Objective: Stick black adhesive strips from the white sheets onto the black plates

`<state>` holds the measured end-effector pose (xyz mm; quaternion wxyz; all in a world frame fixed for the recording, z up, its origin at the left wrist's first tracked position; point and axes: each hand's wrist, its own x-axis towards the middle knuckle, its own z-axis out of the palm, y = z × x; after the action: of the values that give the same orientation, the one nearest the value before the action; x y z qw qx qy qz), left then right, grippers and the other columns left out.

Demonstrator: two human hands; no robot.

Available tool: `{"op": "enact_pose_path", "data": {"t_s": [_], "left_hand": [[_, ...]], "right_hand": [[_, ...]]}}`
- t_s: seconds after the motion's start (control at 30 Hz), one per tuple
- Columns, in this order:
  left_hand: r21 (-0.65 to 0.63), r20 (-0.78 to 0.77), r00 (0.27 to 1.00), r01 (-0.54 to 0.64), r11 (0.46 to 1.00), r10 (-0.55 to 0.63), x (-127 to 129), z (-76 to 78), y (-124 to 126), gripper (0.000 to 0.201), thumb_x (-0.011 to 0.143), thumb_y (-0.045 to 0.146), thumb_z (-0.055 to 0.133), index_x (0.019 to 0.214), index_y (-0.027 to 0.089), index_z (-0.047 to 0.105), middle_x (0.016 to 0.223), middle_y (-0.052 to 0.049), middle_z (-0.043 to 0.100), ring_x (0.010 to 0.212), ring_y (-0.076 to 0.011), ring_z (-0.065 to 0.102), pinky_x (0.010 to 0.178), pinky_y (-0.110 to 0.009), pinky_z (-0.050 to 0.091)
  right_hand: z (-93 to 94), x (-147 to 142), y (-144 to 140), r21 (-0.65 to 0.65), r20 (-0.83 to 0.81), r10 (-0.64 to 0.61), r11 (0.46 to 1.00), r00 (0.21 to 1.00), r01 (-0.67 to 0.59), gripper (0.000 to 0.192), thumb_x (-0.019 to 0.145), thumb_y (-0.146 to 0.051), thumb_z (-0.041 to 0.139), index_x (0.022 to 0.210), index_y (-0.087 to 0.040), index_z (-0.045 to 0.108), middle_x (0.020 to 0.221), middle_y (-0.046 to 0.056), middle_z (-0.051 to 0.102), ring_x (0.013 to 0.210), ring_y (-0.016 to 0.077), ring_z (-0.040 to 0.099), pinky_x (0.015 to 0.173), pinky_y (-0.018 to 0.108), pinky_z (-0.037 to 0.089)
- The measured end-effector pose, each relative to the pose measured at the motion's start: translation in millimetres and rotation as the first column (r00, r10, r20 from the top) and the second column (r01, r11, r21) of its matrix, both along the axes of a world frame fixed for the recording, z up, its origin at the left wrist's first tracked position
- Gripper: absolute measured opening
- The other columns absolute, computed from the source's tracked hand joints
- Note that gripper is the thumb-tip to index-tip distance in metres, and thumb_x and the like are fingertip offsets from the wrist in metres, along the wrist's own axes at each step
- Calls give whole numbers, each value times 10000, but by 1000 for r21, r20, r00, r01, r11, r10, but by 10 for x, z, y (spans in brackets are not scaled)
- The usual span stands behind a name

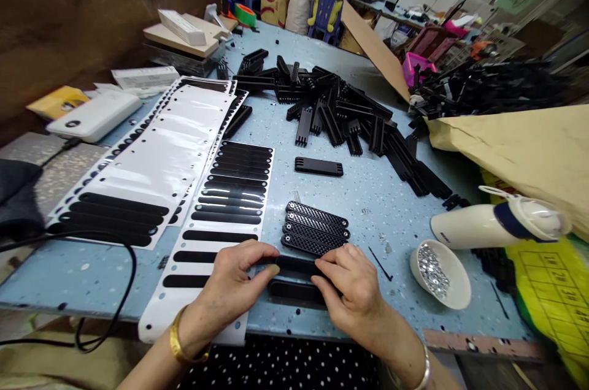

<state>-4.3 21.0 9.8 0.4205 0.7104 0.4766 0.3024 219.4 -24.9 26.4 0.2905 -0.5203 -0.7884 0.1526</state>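
My left hand [234,282] and my right hand [352,292] pinch the two ends of a narrow black strip [294,264] just above the table's near edge. Under it lies another flat black piece [294,292]. Just beyond my fingers, several finished black textured bars [315,227] lie side by side in a row. To the left of my left hand a white backing sheet [216,237] carries rows of black adhesive strips. A single black comb-like part [318,166] lies alone further back.
A heap of black comb-like parts [340,108] fills the table's middle back. A white bowl of shiny small pieces [439,270] and a lying white bottle [497,224] are at right. More sticker sheets [156,151] spread left; a black cable [105,292] loops at the near-left edge.
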Motion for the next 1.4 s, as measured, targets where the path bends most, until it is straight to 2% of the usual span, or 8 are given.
{"op": "enact_pose_path", "data": {"t_s": [0.57,0.97,1.4], "left_hand": [[10,15,1000,17,1000,-17,-15,2,10,140,790,195,630,897,188,720,836,-33,748,769,-177,698,717,-309,559],[15,-12,999,32,999,-31,-8,12,18,123,797,191,623,873,192,720,800,-15,737,736,-166,691,685,-284,545],[18,-23,1000,2,1000,-2,-17,12,15,131,779,197,641,885,196,719,821,-18,753,754,-179,705,709,-305,559]], "right_hand": [[7,-53,16,31,25,-29,999,999,28,170,830,-100,557,866,-147,716,766,82,613,717,220,514,635,384,405],[47,-2,-1,6,-92,-37,999,995,37,142,839,-111,592,864,-172,718,777,66,644,720,209,543,635,372,429],[43,-24,1,-16,-18,-23,1000,1000,22,154,840,-101,579,870,-158,719,773,72,619,732,221,531,644,385,414]]}}
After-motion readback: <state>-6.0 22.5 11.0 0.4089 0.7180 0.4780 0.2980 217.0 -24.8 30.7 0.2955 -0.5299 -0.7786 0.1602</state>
